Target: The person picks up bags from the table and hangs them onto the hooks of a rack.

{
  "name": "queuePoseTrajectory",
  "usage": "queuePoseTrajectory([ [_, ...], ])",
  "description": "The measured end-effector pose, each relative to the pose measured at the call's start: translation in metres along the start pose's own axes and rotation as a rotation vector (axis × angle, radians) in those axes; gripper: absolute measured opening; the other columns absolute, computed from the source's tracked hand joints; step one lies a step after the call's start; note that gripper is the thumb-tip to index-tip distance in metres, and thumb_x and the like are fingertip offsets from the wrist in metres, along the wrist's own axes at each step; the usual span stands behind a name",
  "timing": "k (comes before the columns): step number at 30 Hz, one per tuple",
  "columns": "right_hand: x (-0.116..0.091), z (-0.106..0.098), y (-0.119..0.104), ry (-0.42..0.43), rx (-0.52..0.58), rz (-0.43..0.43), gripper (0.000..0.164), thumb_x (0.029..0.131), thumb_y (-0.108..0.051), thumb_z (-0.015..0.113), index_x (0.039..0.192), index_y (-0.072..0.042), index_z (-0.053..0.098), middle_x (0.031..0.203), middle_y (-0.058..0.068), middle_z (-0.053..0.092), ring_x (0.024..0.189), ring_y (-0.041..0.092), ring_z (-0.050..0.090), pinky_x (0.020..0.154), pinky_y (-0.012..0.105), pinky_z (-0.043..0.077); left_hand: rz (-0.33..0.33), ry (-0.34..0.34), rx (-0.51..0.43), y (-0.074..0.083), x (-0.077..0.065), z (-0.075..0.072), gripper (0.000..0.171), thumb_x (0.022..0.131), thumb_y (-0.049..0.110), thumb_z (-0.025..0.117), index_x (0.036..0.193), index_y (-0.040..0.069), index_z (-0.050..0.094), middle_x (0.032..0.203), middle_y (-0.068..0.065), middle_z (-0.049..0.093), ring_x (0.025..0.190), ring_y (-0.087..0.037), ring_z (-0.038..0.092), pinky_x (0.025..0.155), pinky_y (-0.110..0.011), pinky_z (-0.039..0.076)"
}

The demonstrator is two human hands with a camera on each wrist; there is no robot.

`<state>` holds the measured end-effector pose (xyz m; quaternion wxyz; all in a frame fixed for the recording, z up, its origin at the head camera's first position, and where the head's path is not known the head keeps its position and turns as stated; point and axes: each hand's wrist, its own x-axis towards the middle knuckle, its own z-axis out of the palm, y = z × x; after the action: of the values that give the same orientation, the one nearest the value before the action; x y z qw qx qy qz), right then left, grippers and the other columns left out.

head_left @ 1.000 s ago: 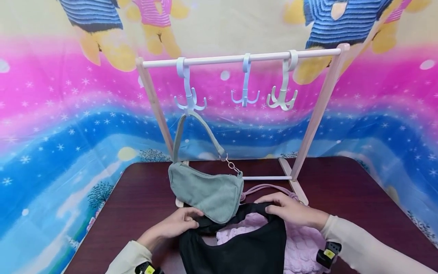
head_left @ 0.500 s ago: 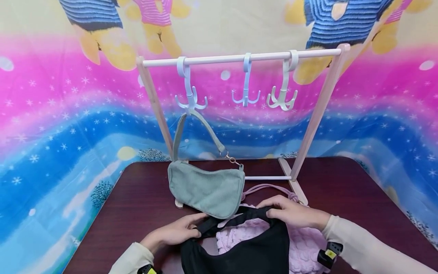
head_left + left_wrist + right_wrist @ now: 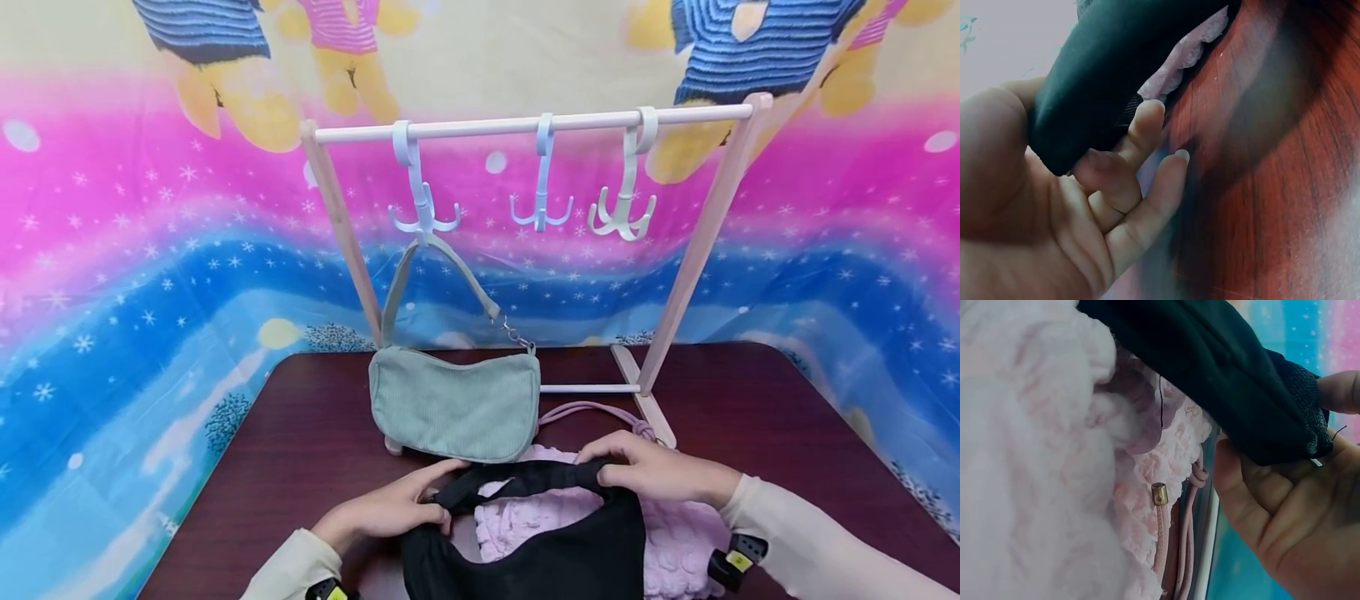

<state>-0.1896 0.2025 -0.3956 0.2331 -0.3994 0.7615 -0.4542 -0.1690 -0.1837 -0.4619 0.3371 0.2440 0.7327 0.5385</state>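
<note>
A black cloth bag (image 3: 555, 554) with a wide strap lies low in the head view. My left hand (image 3: 390, 504) grips the strap's left end between thumb and fingers; in the left wrist view the black cloth (image 3: 1104, 75) sits in the crook of the thumb while other fingertips stick out past it. On the strap's right end, my right hand (image 3: 663, 471) pinches the cloth near a seam. Below the black bag is a pink puffy, quilted bag (image 3: 686, 537) with a pink cord (image 3: 1161, 540) and a metal cord end. The black bag's lower part falls outside the head view.
A green corduroy bag (image 3: 457, 400) hangs by its strap from the left hook (image 3: 423, 217), just beyond the hands. Two more hooks, one blue (image 3: 542, 204) and one cream (image 3: 622, 217), hang from the rack's bar (image 3: 480, 127). The rack stands on a dark red table (image 3: 300, 450).
The green bag has swung back and its lower edge has risen away from the black bag. Both hands, still gripping the black bag, have shifted slightly right.
</note>
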Motion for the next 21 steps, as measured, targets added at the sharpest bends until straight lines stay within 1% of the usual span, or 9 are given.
queuePoseTrajectory([
  [3,-0.002,-0.001,-0.001,-0.026,0.011,-0.002,0.03,0.092,0.005,0.051,0.11,-0.008,0.071,0.091,-0.001,0.064,0.081,0.0,0.054,0.069,0.022,0.047,0.024,-0.01,0.0,0.001,0.001,-0.001,0.065,0.098,0.009,0.054,0.158,0.012,0.029,0.09,-0.021,0.072,0.085,-0.012,0.068,0.078,-0.023,0.052],
  [6,-0.002,-0.002,-0.001,-0.021,0.002,-0.008,0.029,0.091,0.005,0.051,0.108,-0.008,0.071,0.091,-0.001,0.064,0.082,0.001,0.054,0.069,0.022,0.047,0.053,-0.009,0.008,0.003,0.002,-0.004,0.055,0.098,0.009,0.054,0.151,0.007,0.039,0.09,-0.026,0.071,0.084,-0.012,0.067,0.077,-0.023,0.052],
  [8,-0.002,-0.003,-0.002,0.0,-0.012,-0.015,0.028,0.091,0.005,0.051,0.108,-0.007,0.07,0.089,-0.001,0.063,0.082,0.001,0.054,0.069,0.023,0.046,0.072,0.001,0.008,0.004,0.003,-0.006,0.048,0.098,0.008,0.054,0.145,0.004,0.046,0.09,-0.031,0.069,0.082,-0.012,0.066,0.077,-0.024,0.051],
  [10,-0.002,-0.004,-0.001,0.03,-0.026,-0.019,0.028,0.092,0.005,0.051,0.109,-0.007,0.07,0.089,0.0,0.063,0.081,0.001,0.055,0.069,0.023,0.046,0.089,0.011,0.011,0.004,0.003,-0.008,0.045,0.097,0.006,0.054,0.142,0.001,0.05,0.091,-0.035,0.066,0.082,-0.011,0.066,0.078,-0.023,0.052],
  [13,-0.002,-0.006,-0.001,0.076,-0.021,-0.044,0.027,0.093,0.006,0.051,0.111,-0.004,0.069,0.088,0.004,0.066,0.08,0.001,0.058,0.07,0.024,0.05,0.114,0.039,0.008,0.003,0.003,-0.01,0.047,0.097,0.005,0.053,0.142,-0.006,0.047,0.093,-0.037,0.065,0.082,-0.008,0.066,0.08,-0.022,0.052],
  [15,0.0,-0.007,-0.001,0.123,-0.012,-0.064,0.027,0.093,0.007,0.051,0.113,-0.003,0.068,0.088,0.008,0.068,0.079,0.003,0.062,0.071,0.026,0.053,0.129,0.069,0.003,0.001,0.003,-0.011,0.049,0.098,0.004,0.052,0.143,-0.011,0.043,0.09,-0.03,0.066,0.082,-0.006,0.066,0.081,-0.021,0.052],
  [18,0.002,-0.01,-0.001,0.197,-0.013,-0.073,0.026,0.094,0.007,0.05,0.114,0.001,0.067,0.088,0.01,0.069,0.076,0.005,0.065,0.07,0.028,0.056,0.153,0.14,0.019,0.0,0.003,-0.014,0.049,0.098,0.003,0.051,0.142,-0.015,0.042,0.086,-0.013,0.067,0.08,-0.004,0.065,0.08,-0.02,0.051],
  [20,0.003,-0.012,0.001,0.226,-0.017,-0.058,0.026,0.095,0.006,0.05,0.115,0.003,0.066,0.091,0.011,0.067,0.076,0.005,0.066,0.069,0.028,0.056,0.16,0.178,0.033,0.0,0.003,-0.016,0.044,0.098,0.003,0.052,0.138,-0.015,0.047,0.082,-0.003,0.064,0.076,-0.003,0.062,0.074,-0.019,0.05],
  [21,0.004,-0.013,0.002,0.233,-0.023,-0.046,0.025,0.096,0.005,0.051,0.115,0.004,0.066,0.092,0.01,0.066,0.076,0.005,0.065,0.07,0.027,0.056,0.162,0.195,0.044,0.0,0.003,-0.017,0.041,0.098,0.003,0.052,0.136,-0.014,0.05,0.081,0.0,0.063,0.074,-0.002,0.061,0.071,-0.018,0.049],
])
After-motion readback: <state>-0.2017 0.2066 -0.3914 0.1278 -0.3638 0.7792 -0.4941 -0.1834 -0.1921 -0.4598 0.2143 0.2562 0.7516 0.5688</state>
